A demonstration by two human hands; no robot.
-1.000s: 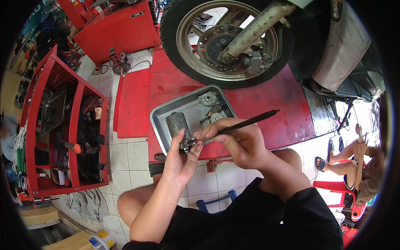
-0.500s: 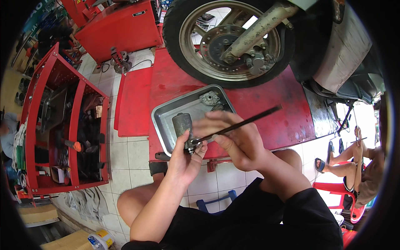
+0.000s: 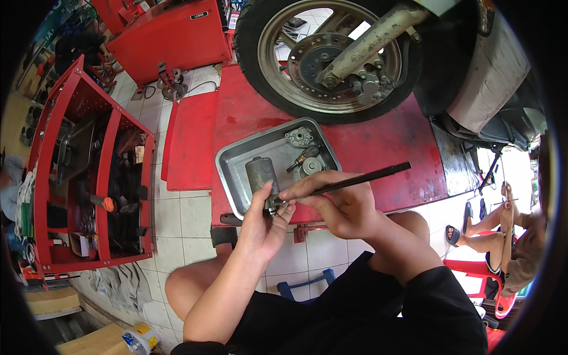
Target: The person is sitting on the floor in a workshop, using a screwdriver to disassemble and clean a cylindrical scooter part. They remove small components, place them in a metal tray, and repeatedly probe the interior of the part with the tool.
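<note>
My left hand (image 3: 262, 232) grips the lower end of a grey cylindrical starter motor (image 3: 260, 173), which is held upright over the near left part of a metal tray (image 3: 227, 190). In my right hand (image 3: 342, 206) is a long dark rod-like tool (image 3: 376, 175), pinched between thumb and fingers. Its near end meets the lower end of the motor beside my left fingertips; the exact contact is hidden. The free end points up to the right. A round cast metal part (image 3: 299, 136), a small dark part with a brownish section (image 3: 304, 158) and a round silver part (image 3: 310, 167) lie in the tray.
The tray stands on a red lift platform (image 3: 378, 151). Beyond it is a motorcycle's front wheel (image 3: 278, 100). A red tool cart (image 3: 103, 195) stands at left, and a blue stool (image 3: 305, 287) shows below. Another person (image 3: 520, 242) sits at far right.
My right fingers, blurred and spread before, have closed around the tool near the motor. The small parts in the tray's right side now show more fully. My left hand keeps its hold.
</note>
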